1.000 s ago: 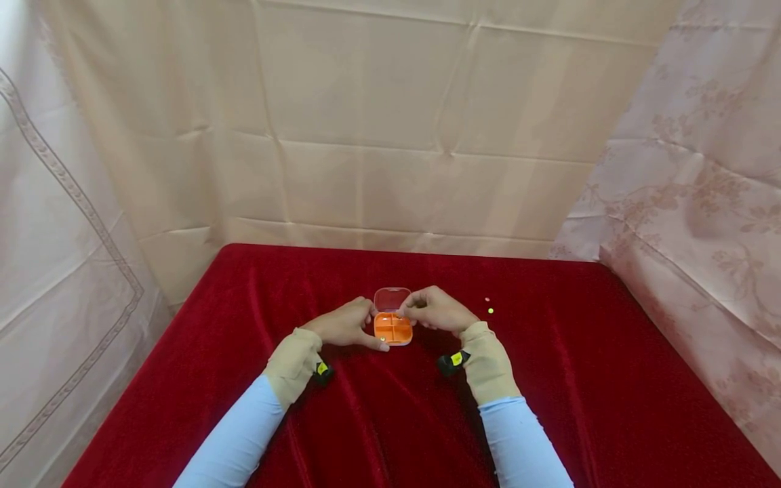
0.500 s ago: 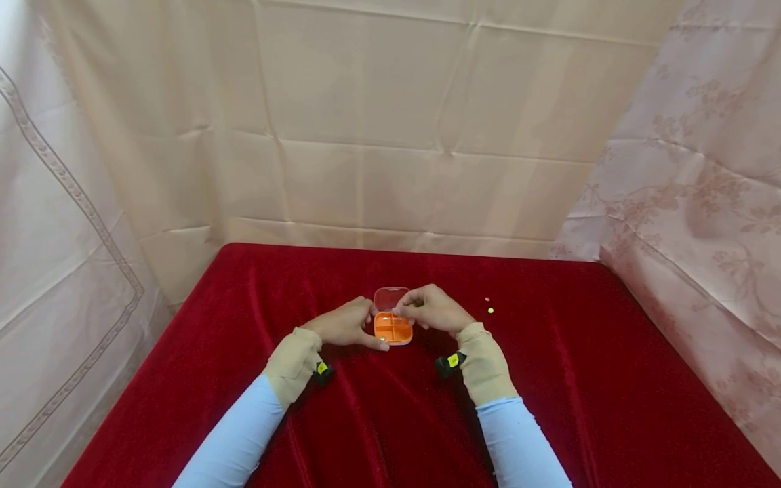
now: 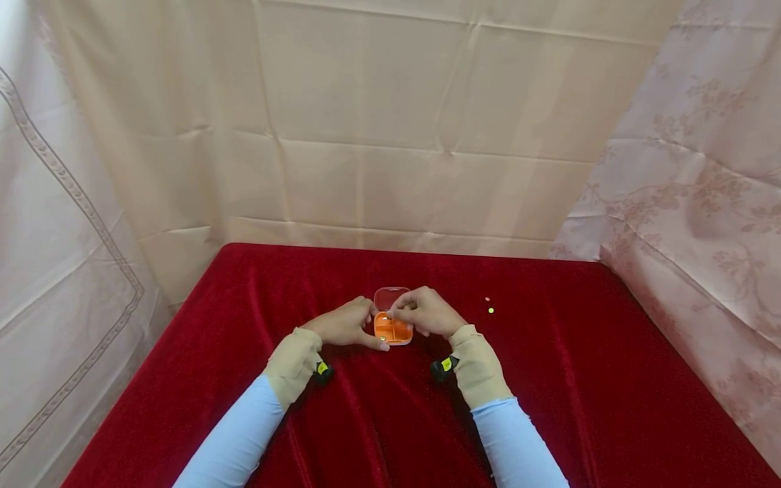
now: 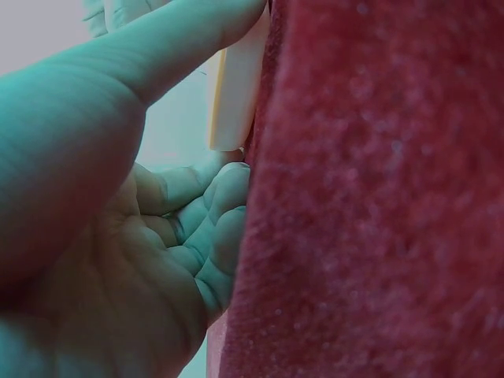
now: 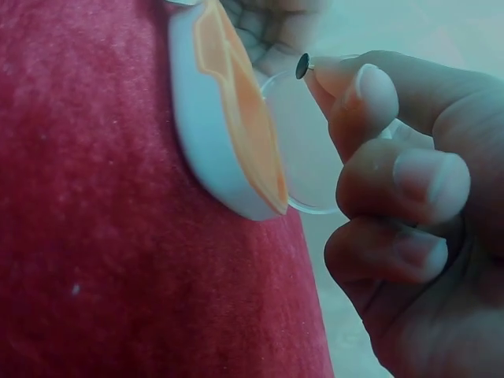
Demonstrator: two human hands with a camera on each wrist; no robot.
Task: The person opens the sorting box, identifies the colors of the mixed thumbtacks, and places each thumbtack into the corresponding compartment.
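An orange four-compartment box [image 3: 401, 332] with a white outer shell [image 5: 206, 134] stands on red cloth, its clear lid [image 3: 390, 297] raised at the back. My left hand [image 3: 343, 324] holds the box's left side, thumb at the near corner and fingers by the hinge. In the left wrist view, the box's side [image 4: 235, 102] is between that hand's [image 4: 118, 205] thumb and fingers. Above the back compartments, my right hand [image 3: 427, 312] pinches a small dark disc with a short stem [image 5: 302, 66] between thumb and index finger. A tiny pale piece [image 3: 382, 338] lies in the near left compartment.
On the red cloth [image 3: 549, 407] to the right of the box lie a small pink piece [image 3: 487, 299] and a yellow-green one [image 3: 491, 310]. A beige curtain [image 3: 390, 135] hangs behind the table, with patterned cloths at both sides.
My right hand has shifted left across the back part of the box, still pinching. The left hand and the box have stayed in place.
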